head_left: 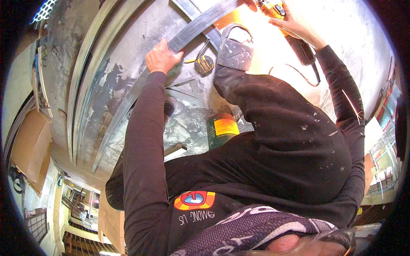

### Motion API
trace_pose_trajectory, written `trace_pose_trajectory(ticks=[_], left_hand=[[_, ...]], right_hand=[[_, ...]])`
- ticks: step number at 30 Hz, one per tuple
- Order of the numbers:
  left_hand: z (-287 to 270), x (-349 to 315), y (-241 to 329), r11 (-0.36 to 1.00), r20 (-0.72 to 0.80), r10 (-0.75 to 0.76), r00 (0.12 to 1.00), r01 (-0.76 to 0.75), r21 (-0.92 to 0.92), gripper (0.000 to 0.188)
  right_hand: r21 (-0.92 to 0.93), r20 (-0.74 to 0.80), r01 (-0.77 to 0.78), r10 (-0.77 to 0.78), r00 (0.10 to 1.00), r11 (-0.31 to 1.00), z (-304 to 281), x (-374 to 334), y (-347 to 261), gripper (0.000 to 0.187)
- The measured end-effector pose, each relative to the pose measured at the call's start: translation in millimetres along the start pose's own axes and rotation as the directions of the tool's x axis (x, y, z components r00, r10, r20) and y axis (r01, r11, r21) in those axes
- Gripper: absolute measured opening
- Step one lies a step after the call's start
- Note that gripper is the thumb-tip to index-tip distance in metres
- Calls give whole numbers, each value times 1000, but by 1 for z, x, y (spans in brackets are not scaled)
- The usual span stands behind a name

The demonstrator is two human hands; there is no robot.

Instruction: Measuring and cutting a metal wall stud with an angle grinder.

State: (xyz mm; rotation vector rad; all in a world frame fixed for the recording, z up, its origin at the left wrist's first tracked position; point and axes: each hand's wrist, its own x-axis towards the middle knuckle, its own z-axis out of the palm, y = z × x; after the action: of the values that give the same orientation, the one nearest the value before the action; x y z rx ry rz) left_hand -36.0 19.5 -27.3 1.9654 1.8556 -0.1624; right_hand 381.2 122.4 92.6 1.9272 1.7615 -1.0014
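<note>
My left hand (161, 57) is closed round the near end of a grey metal tube (203, 23), which slants up and to the right across another metal bar (184, 7). At the upper right my right hand (301, 26) grips a yellow and black angle grinder (301, 49). The grinder's head is by the far part of the tube, where a bright orange-white glow and sparks wash out the detail. I cannot see exactly where the disc meets the metal. Just right of my left hand lies a black and yellow tape measure (204, 65).
My shoe (235, 53) rests close to the tube and the glow. A triangular metal square (188, 90) and a green can with a yellow label (224, 127) are near my leg. Long metal bars (92, 64) lie at left. The grinder's cord (317, 74) curls at right.
</note>
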Motion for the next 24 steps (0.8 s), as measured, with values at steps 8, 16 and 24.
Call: trace_pose_trajectory(ticks=[8,16,24], left_hand=[[0,-1,-1,1000,36,-18,999,18,5,61],[2,-1,-2,1000,18,-12,1000,12,-4,60],[-2,-1,1,1000,22,-21,1000,21,-22,60]], right_hand=[[116,24,33,-36,999,993,-20,-7,-24,97],[234,-26,132,-129,991,963,-25,-15,-38,91],[-120,-89,-62,51,995,991,0,5,-9,98]])
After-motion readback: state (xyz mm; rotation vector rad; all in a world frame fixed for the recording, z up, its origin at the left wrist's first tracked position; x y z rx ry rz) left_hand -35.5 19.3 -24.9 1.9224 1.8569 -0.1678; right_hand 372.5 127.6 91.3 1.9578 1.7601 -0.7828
